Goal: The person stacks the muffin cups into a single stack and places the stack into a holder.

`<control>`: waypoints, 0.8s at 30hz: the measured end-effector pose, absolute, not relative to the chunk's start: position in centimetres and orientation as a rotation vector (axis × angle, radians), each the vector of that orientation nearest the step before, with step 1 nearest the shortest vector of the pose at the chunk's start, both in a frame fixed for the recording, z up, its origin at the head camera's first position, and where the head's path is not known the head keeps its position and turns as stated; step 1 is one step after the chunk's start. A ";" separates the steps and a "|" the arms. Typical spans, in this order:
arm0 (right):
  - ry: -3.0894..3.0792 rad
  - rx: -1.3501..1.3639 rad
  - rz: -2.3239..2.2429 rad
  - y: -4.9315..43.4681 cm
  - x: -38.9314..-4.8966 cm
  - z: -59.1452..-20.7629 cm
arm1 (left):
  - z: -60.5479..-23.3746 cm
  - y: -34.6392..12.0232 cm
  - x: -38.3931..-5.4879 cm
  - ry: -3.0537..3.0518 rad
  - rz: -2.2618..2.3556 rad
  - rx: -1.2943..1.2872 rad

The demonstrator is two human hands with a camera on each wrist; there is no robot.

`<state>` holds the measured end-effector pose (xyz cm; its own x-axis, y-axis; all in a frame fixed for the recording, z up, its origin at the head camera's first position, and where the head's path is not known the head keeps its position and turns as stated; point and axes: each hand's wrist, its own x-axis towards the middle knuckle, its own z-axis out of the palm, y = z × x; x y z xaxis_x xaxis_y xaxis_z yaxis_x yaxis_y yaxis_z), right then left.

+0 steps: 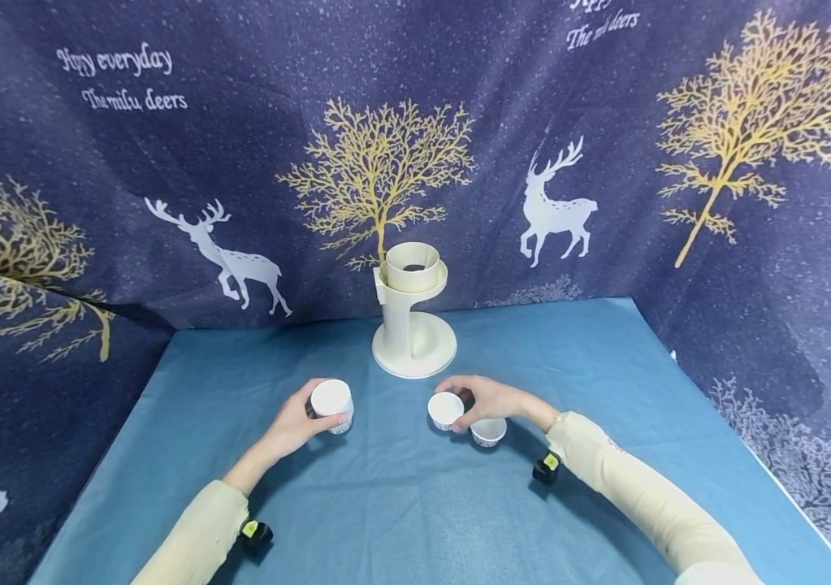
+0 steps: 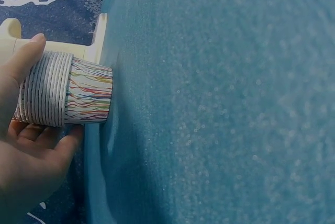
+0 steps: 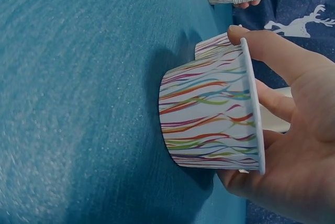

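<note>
My left hand (image 1: 300, 422) grips a stack of nested white paper cups (image 1: 331, 400). In the left wrist view, thumb and fingers lie round the stacked rims (image 2: 44, 88), and the lowest cup (image 2: 90, 92) shows wavy coloured lines. My right hand (image 1: 488, 398) holds a single paper cup (image 1: 445, 411), thumb on its near side and fingers at its far side. Another paper cup (image 1: 488, 432) stands upright on the table beneath that hand. In the right wrist view this striped cup (image 3: 209, 111) fills the foreground and largely hides the held cup (image 3: 210, 47).
A cream stand (image 1: 396, 325) with a round base and a ring on top is at the table's back, a cylinder (image 1: 413, 268) sitting in the ring. Blue cloth (image 1: 400, 504) covers the table. Dark printed fabric (image 1: 240, 146) hangs behind and at the sides.
</note>
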<state>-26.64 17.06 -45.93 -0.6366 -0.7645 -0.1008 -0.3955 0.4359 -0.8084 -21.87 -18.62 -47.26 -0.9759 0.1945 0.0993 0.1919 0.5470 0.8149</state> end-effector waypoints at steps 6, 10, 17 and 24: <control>2.263 -0.985 -1.082 16.9 -26.7 -46.0 | -47.4 -18.6 -22.0 2.758 1.469 0.367; 2.300 -0.976 -1.066 16.8 -26.6 -45.8 | -47.5 -18.7 -22.0 2.753 1.471 0.362; 2.355 -0.966 -1.035 16.6 -26.8 -45.2 | -47.5 -18.8 -22.0 2.718 1.508 0.386; 2.350 -0.990 -1.014 16.1 -27.3 -44.1 | -47.5 -18.7 -22.2 2.758 1.516 0.419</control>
<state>-27.26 16.06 -44.15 -0.6719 -0.7369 -0.0750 -0.4510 0.4873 -0.7477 -22.22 -18.74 -47.48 -0.9646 0.2135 0.1550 0.2453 0.5093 0.8249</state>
